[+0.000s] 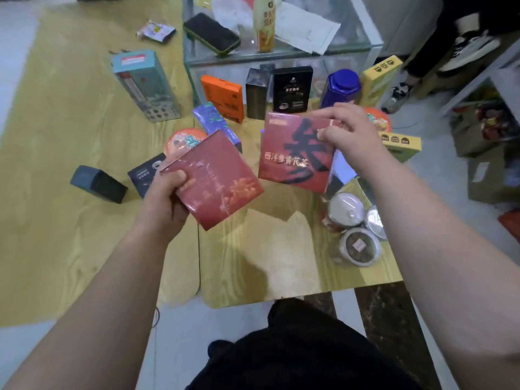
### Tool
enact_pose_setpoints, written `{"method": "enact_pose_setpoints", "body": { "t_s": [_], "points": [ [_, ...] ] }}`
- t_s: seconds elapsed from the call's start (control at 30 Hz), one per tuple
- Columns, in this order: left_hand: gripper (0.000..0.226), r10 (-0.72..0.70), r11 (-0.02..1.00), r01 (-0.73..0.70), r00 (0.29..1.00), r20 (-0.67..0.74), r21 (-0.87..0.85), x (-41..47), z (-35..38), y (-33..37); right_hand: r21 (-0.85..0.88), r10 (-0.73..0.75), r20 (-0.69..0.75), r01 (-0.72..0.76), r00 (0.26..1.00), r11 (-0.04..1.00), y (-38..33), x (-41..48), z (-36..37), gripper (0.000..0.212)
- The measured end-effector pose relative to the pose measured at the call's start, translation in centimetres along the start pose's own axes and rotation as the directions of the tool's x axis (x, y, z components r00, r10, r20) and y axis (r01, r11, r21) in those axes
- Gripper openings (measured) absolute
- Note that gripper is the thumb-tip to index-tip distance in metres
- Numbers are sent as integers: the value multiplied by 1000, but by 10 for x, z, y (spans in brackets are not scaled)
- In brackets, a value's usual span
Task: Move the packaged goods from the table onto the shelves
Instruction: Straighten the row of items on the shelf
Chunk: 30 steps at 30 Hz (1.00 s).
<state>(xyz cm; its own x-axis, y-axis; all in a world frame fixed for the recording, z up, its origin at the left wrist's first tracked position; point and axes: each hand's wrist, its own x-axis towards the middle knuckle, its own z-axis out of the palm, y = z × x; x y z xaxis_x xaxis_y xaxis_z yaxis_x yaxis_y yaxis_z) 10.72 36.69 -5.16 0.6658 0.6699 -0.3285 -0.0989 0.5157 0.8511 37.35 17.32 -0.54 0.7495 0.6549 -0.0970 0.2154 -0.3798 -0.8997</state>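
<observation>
Now: pick-up step. L hand [166, 198] grips dark red pkt [219, 178] at corner; R hand [346, 133] pinches red tea box [292, 156] at top edge. Both held above surface [84, 235], near side of glass case [281, 52]. Other pkgs [222, 97] wait beside case. No shelves in view; next prob. needs turn + carry, firm grips.

surface: wood-grain table [84, 243] | on it: teal box [145, 85], orange box [223, 98], dark block [98, 184], lidded jars [358, 246]
</observation>
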Motion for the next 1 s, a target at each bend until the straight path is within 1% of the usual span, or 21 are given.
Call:
{"method": "enact_pose_setpoints", "body": {
  "t_s": [0.03, 0.07, 0.1, 0.13, 0.2, 0.23, 0.33, 0.4, 0.47, 0.5, 0.57, 0.63, 0.67, 0.7, 0.77, 0.8, 0.83, 0.87, 0.9, 0.93, 1.0],
  "points": [
    [27, -8, 995, 3, 999, -49, -99, -11, -8, 4, 157, 31, 48, -38, 998, 987, -1, -8, 8, 42],
    [32, -25, 987, 10, 996, -91, -162, -23, -18, 8, 304, 66, 88, -90, 994, 949, -1, -14, 17, 46],
    [35, -35, 977, 10, 993, -114, -211, -36, -27, 11, 429, 99, 122, -143, 987, 892, -1, -23, 27, 51],
    [38, -41, 969, 8, 991, -128, -248, -48, -37, 13, 515, 137, 145, -193, 980, 835, -4, -33, 39, 50],
    [41, -69, 957, 24, 987, -147, -289, -69, -56, 15, 612, 192, 205, -279, 960, 740, -14, -57, 61, 30],
    [42, -91, 957, 42, 983, -159, -289, -78, -65, 15, 637, 201, 226, -301, 953, 710, -16, -64, 72, 26],
    [38, -155, 954, 104, 974, -166, -281, -105, -89, 11, 674, 177, 269, -316, 947, 667, -31, -84, 102, 32],
    [29, -155, 951, 102, 974, -164, -292, -124, -97, 9, 649, 190, 302, -347, 934, 677, -40, -93, 123, 31],
    [30, -147, 946, 67, 961, -234, -318, -138, -107, 8, 606, 197, 379, -404, 904, 685, -40, -100, 146, 25],
    [33, -148, 951, 53, 944, -296, -306, -145, -111, 8, 580, 206, 416, -433, 886, 690, -41, -103, 157, 27],
    [29, -126, 966, 4, 881, -457, -260, -160, -122, 9, 525, 209, 464, -457, 861, 718, -46, -102, 176, 24],
    [59, -53, 992, -31, 786, -615, -124, -175, -134, 11, 475, 179, 542, -475, 821, 741, -55, -97, 193, 23],
    [64, -5, 997, -45, 744, -668, -57, -183, -140, 11, 440, 169, 588, -489, 791, 754, -59, -95, 202, 24],
    [61, 23, 998, -64, 701, -713, -31, -193, -142, 11, 414, 150, 632, -495, 760, 764, -65, -93, 209, 24],
    [46, 56, 997, -78, 645, -762, 7, -213, -141, 8, 396, 70, 718, -489, 693, 777, -73, -90, 224, 25],
    [33, 83, 997, -53, 639, -764, 65, -224, -140, 4, 379, 36, 756, -482, 653, 790, -76, -88, 233, 27],
    [19, 91, 996, -60, 654, -751, 69, -235, -137, 0, 361, 13, 786, -475, 619, 802, -80, -89, 241, 31],
    [24, 82, 995, -96, 680, -729, 22, -248, -137, -5, 344, -9, 816, -472, 579, 812, -83, -91, 249, 35],
    [40, 41, 988, -136, 677, -735, -71, -263, -135, -10, 326, -31, 846, -471, 532, 819, -86, -95, 258, 39],
    [51, 5, 974, -173, 662, -749, -147, -279, -133, -14, 305, -47, 873, -468, 485, 830, -88, -100, 267, 40],
    [67, 8, 952, -245, 618, -786, -183, -317, -125, -23, 246, -73, 929, -460, 363, 853, -93, -117, 284, 37]
  ]
}}
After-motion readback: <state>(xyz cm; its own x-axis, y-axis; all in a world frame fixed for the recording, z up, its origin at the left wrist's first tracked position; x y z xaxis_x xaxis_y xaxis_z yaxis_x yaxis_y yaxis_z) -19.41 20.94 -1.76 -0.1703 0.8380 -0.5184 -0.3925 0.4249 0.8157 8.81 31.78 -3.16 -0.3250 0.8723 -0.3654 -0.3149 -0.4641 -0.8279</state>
